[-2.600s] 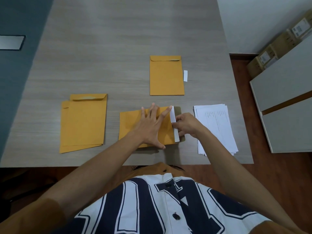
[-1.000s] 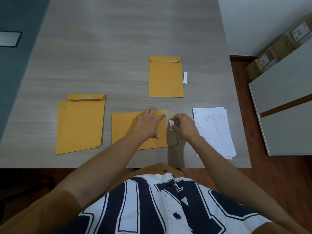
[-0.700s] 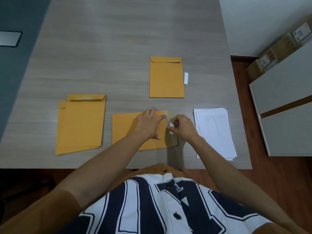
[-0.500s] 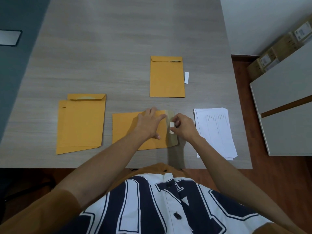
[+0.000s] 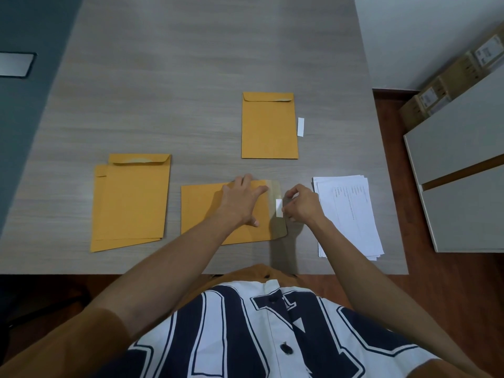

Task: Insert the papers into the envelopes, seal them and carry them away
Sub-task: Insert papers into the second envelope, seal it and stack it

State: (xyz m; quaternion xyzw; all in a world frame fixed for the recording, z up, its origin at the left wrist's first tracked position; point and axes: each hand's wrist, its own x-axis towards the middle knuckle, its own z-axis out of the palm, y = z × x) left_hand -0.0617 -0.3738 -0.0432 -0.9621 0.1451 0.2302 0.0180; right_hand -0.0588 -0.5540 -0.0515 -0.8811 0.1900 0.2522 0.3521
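Observation:
A yellow envelope (image 5: 201, 211) lies sideways near the table's front edge, its flap (image 5: 278, 227) open to the right. My left hand (image 5: 241, 199) presses flat on the envelope, fingers spread. My right hand (image 5: 301, 204) pinches a short white peel-off strip (image 5: 279, 207) over the flap. A stack of white papers (image 5: 351, 214) lies to the right. Another envelope (image 5: 268, 126) lies further back with its flap folded down. A pile of yellow envelopes (image 5: 131, 203) sits on the left.
A loose white strip (image 5: 300, 126) lies beside the far envelope. The grey wooden table (image 5: 191, 64) stretches far back. A white cabinet (image 5: 463, 173) and cardboard boxes (image 5: 447, 85) stand on the floor to the right.
The long white strip along the flap has shortened to a small piece in my right hand. The envelope has slid left under my left hand.

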